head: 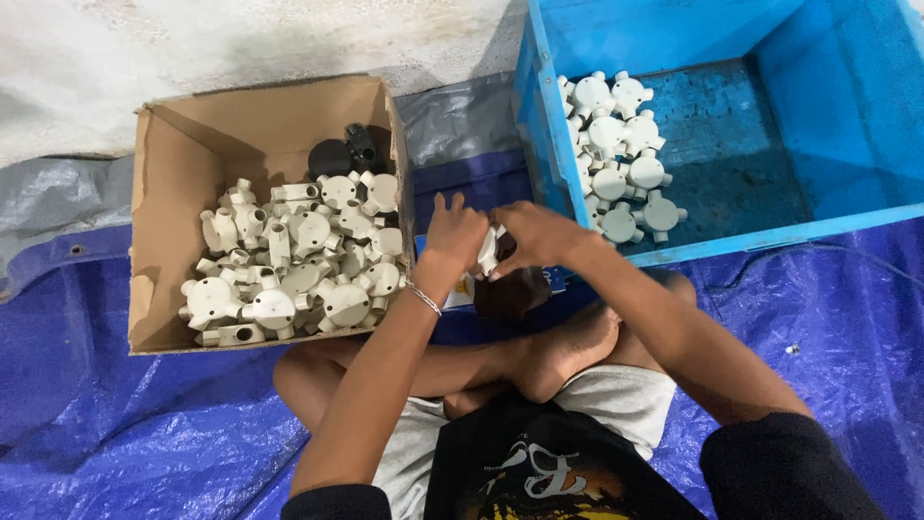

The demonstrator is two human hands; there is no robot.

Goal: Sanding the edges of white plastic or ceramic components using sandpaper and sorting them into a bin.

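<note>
Blue tarp floor (115, 385); white fitting (489, 252) clamped between left hand (452, 236) and right hand (539, 233) fingers.

Cardboard box (159, 241): plain brown. Junction fittings (289, 255) inside it: off-white, unpatterned. Two parts (342, 152) at the box's rear: black. Crate (847, 96): bright blue, its floor darkened and mottled. Fittings in the crate (621, 154): the same off-white. Fitting (488, 252) held between the hands: off-white. Tarpaulin (115, 404): deep blue, with a grey strip along its upper edge. Bracelet (423, 299): silver. Shorts (616, 395): light grey. Shirt (539, 472): black, printed in white and yellow.
</note>
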